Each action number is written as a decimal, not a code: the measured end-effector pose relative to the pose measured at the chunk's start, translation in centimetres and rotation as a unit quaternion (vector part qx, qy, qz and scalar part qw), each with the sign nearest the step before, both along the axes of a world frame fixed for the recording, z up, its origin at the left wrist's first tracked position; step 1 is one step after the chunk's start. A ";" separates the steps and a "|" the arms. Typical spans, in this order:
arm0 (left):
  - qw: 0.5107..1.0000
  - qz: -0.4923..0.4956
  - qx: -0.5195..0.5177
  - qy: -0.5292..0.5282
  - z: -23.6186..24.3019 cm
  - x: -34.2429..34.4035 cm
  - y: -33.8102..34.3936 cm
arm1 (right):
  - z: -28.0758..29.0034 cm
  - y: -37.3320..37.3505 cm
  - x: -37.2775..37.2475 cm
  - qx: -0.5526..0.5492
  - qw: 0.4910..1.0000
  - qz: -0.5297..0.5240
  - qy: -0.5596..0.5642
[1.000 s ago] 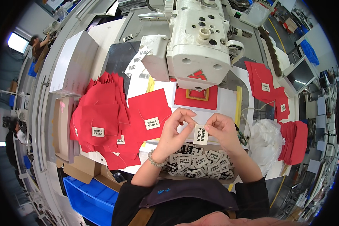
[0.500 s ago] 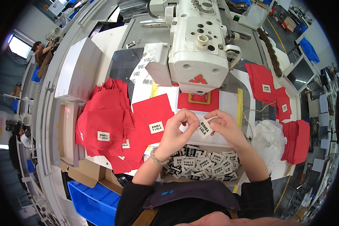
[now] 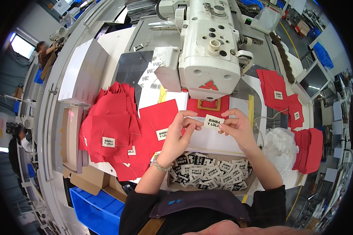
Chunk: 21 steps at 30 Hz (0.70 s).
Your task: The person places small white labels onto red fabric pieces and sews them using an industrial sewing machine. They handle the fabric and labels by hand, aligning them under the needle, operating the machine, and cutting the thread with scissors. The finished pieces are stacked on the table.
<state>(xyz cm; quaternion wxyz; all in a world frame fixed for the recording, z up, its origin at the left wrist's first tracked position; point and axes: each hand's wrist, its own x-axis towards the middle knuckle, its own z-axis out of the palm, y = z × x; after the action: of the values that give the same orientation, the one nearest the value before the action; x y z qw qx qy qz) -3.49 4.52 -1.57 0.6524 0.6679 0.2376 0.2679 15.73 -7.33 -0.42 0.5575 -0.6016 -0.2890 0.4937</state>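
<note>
A small white fabric label (image 3: 212, 121) with dark lettering is pinched upright at its right edge between the thumb and fingers of my right hand (image 3: 238, 128). My left hand (image 3: 181, 131) is just left of the label, its thumb and fingers apart with nothing visible between them. Below both hands lies an open box (image 3: 172, 186) of similar loose labels (image 3: 212, 172). Beyond my hands, a red fabric piece (image 3: 193, 105) lies beneath the yellow clamp frame (image 3: 200, 107) of a white sewing machine (image 3: 210, 66).
At left rises a heap of red fabric pieces (image 3: 110, 127) with labels, beside a long carton (image 3: 66, 156) and a white box (image 3: 84, 72). Red pieces (image 3: 273, 91), crumpled clear plastic (image 3: 278, 147) and a red stack (image 3: 313, 150) sit at right. A blue bin (image 3: 94, 209) stands lower left.
The label has turned to sit level and face me. My left hand has drawn away from it to the left with fingers spreading; my right hand still grips it.
</note>
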 end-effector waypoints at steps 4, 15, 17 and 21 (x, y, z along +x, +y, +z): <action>0.999 0.008 0.037 0.034 0.1 -0.4 1.3 | -1.2 1.2 1.6 -0.025 0.999 0.018 -0.039; 0.963 -0.051 0.223 0.141 -1.5 0.4 4.3 | -4.5 5.7 5.1 -0.077 0.992 0.026 -0.097; 0.936 -0.071 0.313 0.142 -2.3 0.9 4.6 | -4.7 6.4 5.6 -0.078 0.989 0.036 -0.124; 0.881 -0.099 0.423 0.187 -3.6 1.8 4.5 | -4.9 7.6 5.4 -0.079 0.983 0.048 -0.159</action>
<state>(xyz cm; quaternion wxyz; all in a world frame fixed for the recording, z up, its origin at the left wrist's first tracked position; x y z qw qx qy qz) -1.65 9.01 -5.21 0.2744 0.9381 0.1518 0.1469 21.14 0.28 -5.36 0.4312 -0.6998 -0.3623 0.4394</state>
